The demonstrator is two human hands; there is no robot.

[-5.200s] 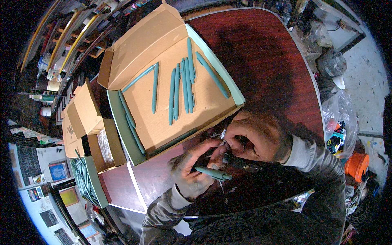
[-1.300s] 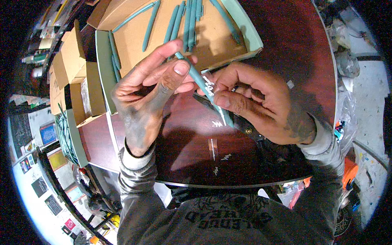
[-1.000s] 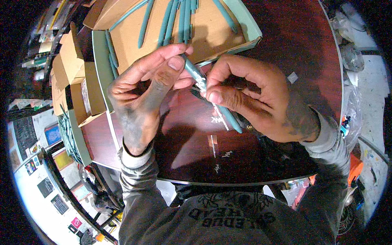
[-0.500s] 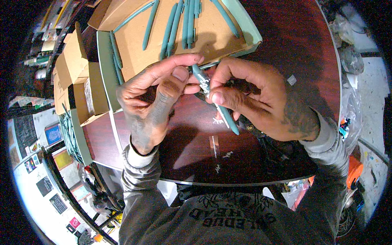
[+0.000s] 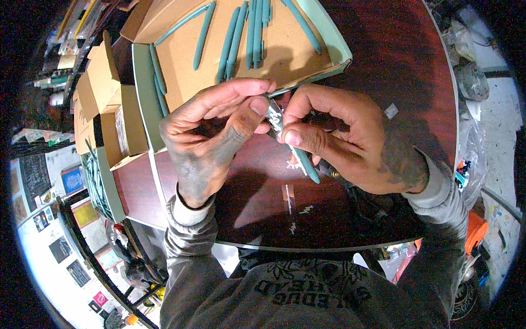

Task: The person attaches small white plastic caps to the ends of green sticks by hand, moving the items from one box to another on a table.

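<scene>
A teal pen [image 5: 306, 166] with white marks on its barrel slants between my two hands above the dark wood-grain table. My left hand [image 5: 211, 129] pinches its upper end between thumb and fingers. Thumb and forefinger of my right hand [image 5: 350, 137] close round the middle of the barrel, by the white marks. The lower end sticks out beneath the right thumb. Just beyond my hands lies a shallow cardboard tray [image 5: 189, 74] with teal sides, holding several loose teal pens [image 5: 233, 46].
On the table [image 5: 246, 203] in front of me lie a thin clear strip [image 5: 288, 198] and small white scraps [image 5: 307, 209]. An open cardboard box [image 5: 104, 82] stands at the left, beside a teal box packed with pens [image 5: 96, 181]. A small clear piece [image 5: 390, 111] sits at the right.
Both hands have shifted slightly toward me with the pen. My left thumb and fingers have closed over its upper end, which showed more before.
</scene>
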